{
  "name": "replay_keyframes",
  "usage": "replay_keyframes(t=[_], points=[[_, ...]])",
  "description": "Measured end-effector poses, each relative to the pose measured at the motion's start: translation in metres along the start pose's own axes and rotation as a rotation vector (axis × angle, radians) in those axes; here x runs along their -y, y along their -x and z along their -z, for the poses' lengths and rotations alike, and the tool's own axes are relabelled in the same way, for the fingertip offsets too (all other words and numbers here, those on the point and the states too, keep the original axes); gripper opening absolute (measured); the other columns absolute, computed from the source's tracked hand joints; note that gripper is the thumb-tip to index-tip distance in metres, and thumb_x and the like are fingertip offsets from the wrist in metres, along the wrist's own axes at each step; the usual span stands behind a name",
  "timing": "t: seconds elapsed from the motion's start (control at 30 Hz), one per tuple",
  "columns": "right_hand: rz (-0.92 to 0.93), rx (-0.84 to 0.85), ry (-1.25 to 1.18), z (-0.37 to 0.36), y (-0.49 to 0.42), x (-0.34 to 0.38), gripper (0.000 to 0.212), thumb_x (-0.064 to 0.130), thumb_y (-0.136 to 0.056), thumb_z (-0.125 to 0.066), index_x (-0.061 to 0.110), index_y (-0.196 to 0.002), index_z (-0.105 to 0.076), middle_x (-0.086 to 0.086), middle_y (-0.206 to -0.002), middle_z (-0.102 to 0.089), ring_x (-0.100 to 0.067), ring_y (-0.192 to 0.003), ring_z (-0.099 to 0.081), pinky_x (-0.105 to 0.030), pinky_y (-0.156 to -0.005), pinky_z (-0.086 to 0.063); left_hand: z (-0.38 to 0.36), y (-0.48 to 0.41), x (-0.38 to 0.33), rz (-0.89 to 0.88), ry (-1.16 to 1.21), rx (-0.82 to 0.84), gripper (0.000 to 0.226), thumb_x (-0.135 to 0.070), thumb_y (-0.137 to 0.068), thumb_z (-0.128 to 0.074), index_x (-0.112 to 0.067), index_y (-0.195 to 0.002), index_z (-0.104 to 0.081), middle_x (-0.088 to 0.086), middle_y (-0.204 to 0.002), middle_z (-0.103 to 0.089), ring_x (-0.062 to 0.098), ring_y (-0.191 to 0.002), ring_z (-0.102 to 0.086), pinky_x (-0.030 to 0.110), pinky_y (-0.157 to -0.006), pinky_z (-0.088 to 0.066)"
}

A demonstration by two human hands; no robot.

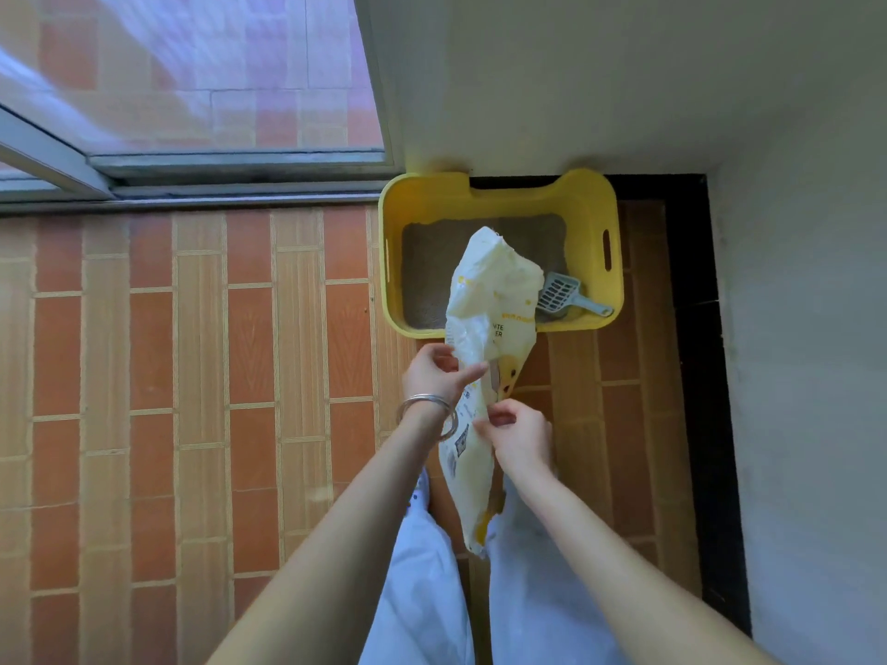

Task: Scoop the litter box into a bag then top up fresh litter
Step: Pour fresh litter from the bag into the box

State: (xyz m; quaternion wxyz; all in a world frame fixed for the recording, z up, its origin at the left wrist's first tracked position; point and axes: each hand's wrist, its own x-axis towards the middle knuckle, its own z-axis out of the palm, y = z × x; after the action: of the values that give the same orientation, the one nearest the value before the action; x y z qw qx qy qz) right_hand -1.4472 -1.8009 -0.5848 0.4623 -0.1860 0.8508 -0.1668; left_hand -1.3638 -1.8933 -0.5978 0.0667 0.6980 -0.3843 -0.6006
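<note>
A yellow litter box stands on the floor against the wall, with grey litter inside. A grey slotted scoop lies in its right near corner. I hold a pale yellow-and-white litter bag in the air in front of the box, its upper end over the litter. My left hand pinches the bag's left edge at mid-height. My right hand grips the bag lower down on its right side. The bag hides part of the litter.
Orange and tan floor tiles stretch to the left. A sliding glass door with a metal track lies at the upper left. A white wall and a dark floor strip border the right. My white-trousered legs are below.
</note>
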Motion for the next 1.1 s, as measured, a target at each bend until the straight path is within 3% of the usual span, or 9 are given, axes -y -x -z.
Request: replay_keyframes(t=[0.1, 0.23, 0.37, 0.5, 0.6, 0.8, 0.9, 0.97, 1.1], points=[[0.016, 0.010, 0.041, -0.005, 0.000, -0.007, 0.009, 0.021, -0.078, -0.071, 0.024, -0.080, -0.063, 0.009, -0.073, -0.064, -0.012, -0.075, -0.062, -0.025, -0.066, -0.050, -0.020, -0.016, -0.008, 0.052, -0.114, -0.027, 0.055, -0.030, -0.064, -0.084, -0.010, -0.109, -0.058, -0.001, -0.099, -0.062, 0.019, -0.094, -0.061, 0.034, -0.086, -0.050], [0.042, 0.072, 0.114, -0.006, -0.007, -0.021, 0.013, 0.022, -0.077, -0.071, 0.030, -0.075, -0.062, 0.013, -0.069, -0.063, -0.010, -0.075, -0.063, -0.026, -0.068, -0.052, -0.028, -0.024, -0.002, -0.027, -0.264, -0.075, 0.018, -0.015, -0.072, -0.072, -0.017, -0.089, -0.067, -0.001, -0.087, -0.068, 0.022, -0.089, -0.064, 0.029, -0.078, -0.050], [0.009, 0.254, -0.032, 0.002, -0.025, -0.022, 0.011, 0.013, -0.081, -0.064, 0.022, -0.082, -0.070, 0.005, -0.080, -0.069, -0.008, -0.081, -0.064, -0.020, -0.075, -0.051, -0.021, -0.014, 0.025, -0.029, -0.293, -0.094, 0.008, -0.016, -0.075, -0.071, -0.017, -0.080, -0.066, -0.003, -0.075, -0.063, 0.022, -0.082, -0.063, 0.027, -0.067, -0.043], [-0.115, 0.151, -0.455, 0.025, -0.054, 0.005, 0.014, 0.012, -0.093, -0.051, 0.007, -0.099, -0.062, -0.009, -0.090, -0.066, -0.020, -0.088, -0.064, -0.028, -0.075, -0.054, -0.016, -0.001, 0.039, -0.004, -0.306, -0.116, 0.008, -0.019, -0.077, -0.071, -0.020, -0.077, -0.063, -0.004, -0.073, -0.061, 0.016, -0.074, -0.058, 0.023, -0.058, -0.032], [-0.107, 0.084, -0.521, 0.043, -0.077, 0.028, 0.019, 0.020, -0.094, -0.050, 0.008, -0.105, -0.058, -0.007, -0.096, -0.063, -0.018, -0.088, -0.063, -0.027, -0.071, -0.054, -0.017, -0.001, 0.036, -0.010, -0.334, -0.113, 0.010, -0.020, -0.077, -0.071, -0.022, -0.076, -0.062, -0.005, -0.073, -0.062, 0.015, -0.073, -0.057, 0.023, -0.057, -0.034], [-0.161, 0.024, -0.493, 0.060, -0.118, 0.071, 0.033, 0.040, -0.087, -0.059, 0.008, -0.095, -0.058, -0.002, -0.087, -0.059, -0.017, -0.082, -0.061, -0.031, -0.068, -0.056, -0.015, 0.005, 0.038, -0.019, -0.365, -0.089, 0.011, -0.021, -0.078, -0.072, -0.021, -0.075, -0.062, -0.008, -0.071, -0.061, 0.010, -0.069, -0.055, 0.013, -0.051, -0.032], [-0.225, 0.056, -0.438, 0.059, -0.127, 0.080, 0.024, 0.020, -0.083, -0.067, 0.003, -0.097, -0.059, -0.008, -0.086, -0.058, -0.017, -0.069, -0.058, -0.031, -0.063, -0.056, -0.016, 0.009, 0.043, 0.002, -0.367, -0.080, 0.010, -0.022, -0.078, -0.072, -0.023, -0.075, -0.062, -0.008, -0.072, -0.063, 0.012, -0.072, -0.058, 0.021, -0.059, -0.038], [-0.212, 0.034, -0.325, 0.060, -0.131, 0.078, 0.024, 0.004, -0.078, -0.066, -0.002, -0.101, -0.061, -0.013, -0.092, -0.060, -0.015, -0.064, -0.056, -0.038, -0.073, -0.058, -0.015, 0.008, 0.041, 0.001, -0.392, -0.069, 0.010, -0.022, -0.078, -0.072, -0.025, -0.077, -0.062, -0.010, -0.073, -0.063, 0.012, -0.074, -0.060, 0.022, -0.063, -0.040], [-0.136, 0.031, -0.290, 0.063, -0.130, 0.071, 0.036, 0.001, -0.078, -0.066, 0.000, -0.114, -0.060, -0.011, -0.115, -0.060, -0.011, -0.071, -0.057, -0.031, -0.077, -0.056, -0.005, -0.002, 0.031, -0.010, -0.385, 0.050, 0.016, -0.018, -0.075, -0.076, -0.024, -0.080, -0.062, -0.009, -0.076, -0.063, 0.011, -0.076, -0.061, 0.022, -0.066, -0.047]])
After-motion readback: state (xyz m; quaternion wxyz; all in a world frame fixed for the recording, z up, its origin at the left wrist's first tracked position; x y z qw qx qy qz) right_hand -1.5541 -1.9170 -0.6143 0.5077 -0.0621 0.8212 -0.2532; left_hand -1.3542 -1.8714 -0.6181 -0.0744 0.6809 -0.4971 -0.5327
